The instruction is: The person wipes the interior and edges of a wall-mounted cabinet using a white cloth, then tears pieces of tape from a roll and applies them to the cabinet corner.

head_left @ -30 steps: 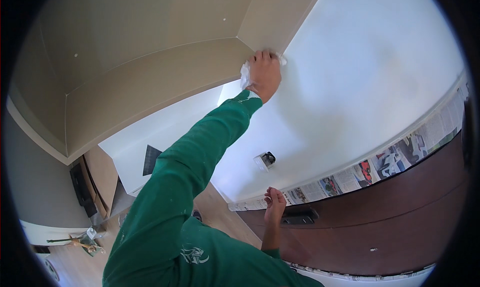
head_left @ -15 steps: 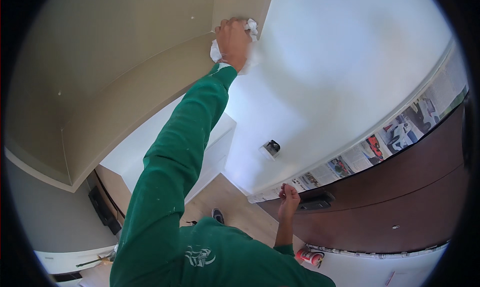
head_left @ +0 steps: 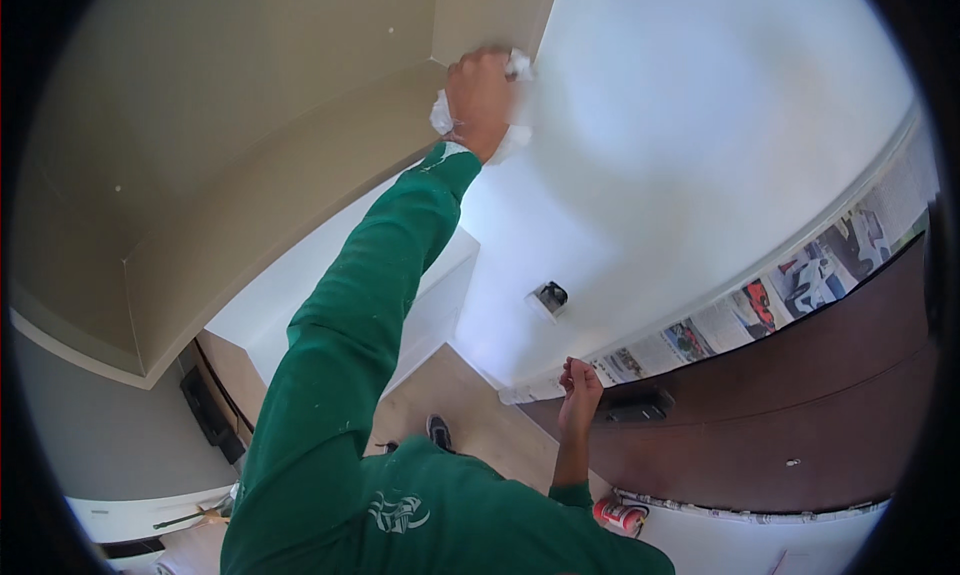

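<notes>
White wall point(head_left: 680, 175) spreads across the right, meeting a beige cabinet point(head_left: 250, 165) at left; a dark-brown door point(head_left: 760, 425), edged with newspaper point(head_left: 690, 340), lies near right. The left hand point(head_left: 479, 100) reaches the cabinet's far corner; the right hand point(head_left: 580, 393) curls near the door, its contents impossible to tell. Crumpled white tissue point(head_left: 518, 67) is clasped in the left grip, apparently being pressed along that corner, which calls for steady contact.

Left hand point(head_left: 480, 100) holds white wad point(head_left: 519, 66) at beige shelf point(head_left: 310, 140), right hand point(head_left: 580, 393) near brown door point(head_left: 760, 415)
</notes>
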The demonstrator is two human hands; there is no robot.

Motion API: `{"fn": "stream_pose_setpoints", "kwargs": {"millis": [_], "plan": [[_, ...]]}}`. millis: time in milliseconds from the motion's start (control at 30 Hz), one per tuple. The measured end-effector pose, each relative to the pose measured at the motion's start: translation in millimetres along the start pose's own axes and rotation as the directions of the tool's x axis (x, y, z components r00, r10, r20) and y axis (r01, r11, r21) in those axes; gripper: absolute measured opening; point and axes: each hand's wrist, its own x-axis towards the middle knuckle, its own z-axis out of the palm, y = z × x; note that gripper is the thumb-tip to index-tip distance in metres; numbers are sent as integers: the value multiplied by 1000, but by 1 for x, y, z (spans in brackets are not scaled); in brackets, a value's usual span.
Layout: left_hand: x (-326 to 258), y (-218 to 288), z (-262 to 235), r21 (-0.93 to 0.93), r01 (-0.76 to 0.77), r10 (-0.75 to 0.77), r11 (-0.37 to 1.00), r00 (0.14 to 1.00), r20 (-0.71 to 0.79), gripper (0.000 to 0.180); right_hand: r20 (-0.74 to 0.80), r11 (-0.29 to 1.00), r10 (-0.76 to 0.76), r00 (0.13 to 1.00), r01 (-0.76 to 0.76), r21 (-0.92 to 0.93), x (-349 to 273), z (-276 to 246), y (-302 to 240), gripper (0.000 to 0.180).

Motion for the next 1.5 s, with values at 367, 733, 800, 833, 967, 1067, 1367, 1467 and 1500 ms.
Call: {"fn": "stream_pose_setpoints", "kwargs": {"millis": [367, 733, 800, 833, 967, 1067, 1367, 1467, 1500], "plan": [[-102, 86, -69, -799, 303, 89, 520, 911, 403, 24, 196, 757, -645, 738, 652, 37, 9, 110, -165, 52], [-128, 17, -264, -342, 6, 28, 940, 995, 95, 44, 547, 976, -184, 817, 217, 4, 12, 240, -198, 31], [-113, 1, -316, -79, -116, 115, 990, 993, -16, 38, 557, 920, -271, 785, 381, -90, 56, 246, -233, 29], [-106, -8, -339, 47, -116, 117, 992, 993, -16, 36, 568, 830, -363, 739, 533, -162, 74, 259, -251, 28], [-107, -47, -358, 326, -57, 57, 944, 998, 10, 34, 686, 141, -581, 438, 884, -445, 92, 343, -301, 27], [-109, -43, -357, 288, -125, 103, 949, 990, 93, 34, 868, -452, -493, 58, 835, -313, 110, 385, -310, 21], [-111, -50, -364, 191, -63, 36, 980, 990, 139, 37, 978, -824, -204, 37, 532, -192, 146, 413, -260, 21], [-111, -52, -368, 159, -54, 36, 986, 993, 114, 37, 990, -859, -61, 130, 498, -118, 149, 393, -224, 20], [-112, -52, -368, 148, -56, 38, 987, 992, 117, 37, 984, -843, -125, 127, 509, -173, 150, 393, -227, 20]]}}
